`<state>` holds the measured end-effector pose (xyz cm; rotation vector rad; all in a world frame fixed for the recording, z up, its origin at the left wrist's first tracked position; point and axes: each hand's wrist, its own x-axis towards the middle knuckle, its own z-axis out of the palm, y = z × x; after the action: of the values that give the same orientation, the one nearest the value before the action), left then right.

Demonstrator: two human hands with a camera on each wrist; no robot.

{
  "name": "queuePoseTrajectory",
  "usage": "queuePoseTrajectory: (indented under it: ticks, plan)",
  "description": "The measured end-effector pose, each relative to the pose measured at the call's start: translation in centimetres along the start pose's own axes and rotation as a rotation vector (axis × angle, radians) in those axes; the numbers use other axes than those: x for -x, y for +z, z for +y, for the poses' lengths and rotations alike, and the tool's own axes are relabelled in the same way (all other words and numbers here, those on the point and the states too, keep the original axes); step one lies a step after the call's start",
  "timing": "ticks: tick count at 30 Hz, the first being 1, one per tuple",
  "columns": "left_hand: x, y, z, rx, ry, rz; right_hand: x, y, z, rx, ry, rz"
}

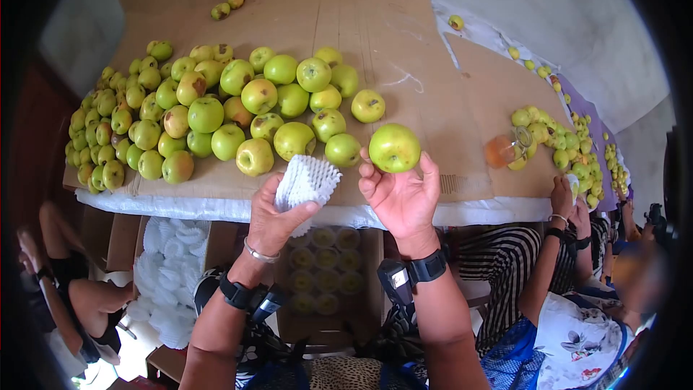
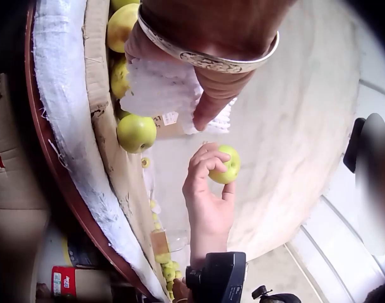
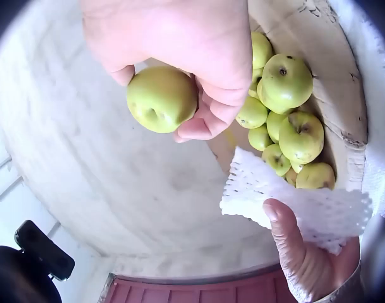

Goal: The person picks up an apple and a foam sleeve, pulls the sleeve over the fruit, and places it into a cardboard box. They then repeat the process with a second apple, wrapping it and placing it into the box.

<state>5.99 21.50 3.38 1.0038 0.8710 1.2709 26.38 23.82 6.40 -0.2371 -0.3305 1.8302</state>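
The left hand holds a white foam net sleeve, thumb on its near side; in the right wrist view the foam net lies flattened across that hand. The right hand grips a green apple between thumb and fingers, just above the table's front edge. In the left wrist view the right hand has its fingers curled round the apple, clear of the foam. Close to the left hand are more apples, some with brown spots.
A large heap of apples covers the left of the cardboard. A glass jar stands at the right, near more apples. Below the table edge are a box of foam nets and a box of packed apples. People sit on both sides.
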Motion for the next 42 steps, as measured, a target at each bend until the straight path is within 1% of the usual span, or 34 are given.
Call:
queuePoseTrajectory:
  ticks: [2,5,7,10,13,14,15,17,19,20,21,22,23,24,26,28,31,33,34,37,38,41,42]
  plan:
    - [0.0,0.0,-0.1,0.191,-0.044,0.016,0.2,-0.1,-0.1,-0.006,0.005,0.017]
    - [-0.4,-0.5,-0.3,0.147,-0.05,-0.017,0.1,-0.1,0.0,-0.035,0.008,0.031]
    - [-0.4,-0.2,0.0,0.094,-0.022,-0.002,0.2,0.2,0.1,-0.04,0.0,0.049]
    - [-0.5,0.2,-0.7,0.036,0.022,-0.01,0.2,0.4,0.3,0.133,-0.092,0.08]
    - [-0.7,0.1,-0.3,0.024,0.087,0.002,0.1,0.6,0.1,0.387,-0.202,0.039]
    - [-0.8,-0.1,-0.5,0.024,0.108,0.001,0.2,0.9,-0.1,0.474,-0.233,0.058]
    - [-0.8,-0.1,-0.6,0.026,0.13,0.0,0.1,0.7,-0.2,0.494,-0.255,0.064]
    - [-0.7,0.0,-0.2,0.014,0.098,0.043,-0.1,0.1,0.1,0.521,-0.299,0.065]
    - [-0.6,-0.3,-0.2,-0.033,0.063,0.106,0.3,-1.1,0.3,0.51,-0.28,0.126]
    - [-0.4,-0.2,-0.6,-0.176,0.169,0.137,0.7,-1.8,0.5,0.464,-0.272,0.159]
    - [-0.3,-0.5,-0.7,-0.339,0.27,0.183,1.0,-1.8,0.5,0.521,-0.242,0.073]
    - [-0.3,-0.7,0.4,-0.549,0.452,0.173,1.3,-1.8,0.2,0.537,-0.165,0.034]
    - [-0.4,-0.7,1.2,-0.746,0.618,0.14,1.5,-1.4,0.6,0.557,-0.203,0.044]
    - [-0.5,-0.8,1.4,-0.799,0.688,0.169,1.6,-0.9,0.8,0.599,-0.182,0.01]
    - [-0.4,-0.7,1.1,-0.894,0.817,0.201,1.8,-0.3,1.2,0.567,-0.075,-0.047]
    - [0.0,-0.7,1.4,-0.932,0.821,0.186,2.2,-1.0,1.8,0.541,0.003,-0.072]
    - [-0.1,-0.6,1.8,-0.947,0.846,0.192,2.1,-0.7,2.5,0.485,0.068,-0.017]
    - [0.0,-0.6,2.1,-0.955,0.868,0.203,1.6,0.1,3.0,0.412,0.056,0.015]
    - [0.1,-0.8,1.9,-0.982,0.842,0.181,1.4,0.4,3.1,0.378,0.047,0.035]
    - [0.4,-0.8,2.2,-1.069,0.803,0.095,1.0,0.5,3.2,0.411,0.0,0.041]
    - [0.4,-0.8,2.4,-1.084,0.732,0.042,1.0,0.6,3.4,0.339,-0.011,0.054]
    - [0.5,-0.4,2.5,-0.733,0.691,0.112,0.5,0.4,3.0,0.734,-0.183,0.079]
    - [0.4,-0.7,2.4,-0.651,0.651,0.125,0.6,0.9,3.1,0.831,-0.189,0.05]
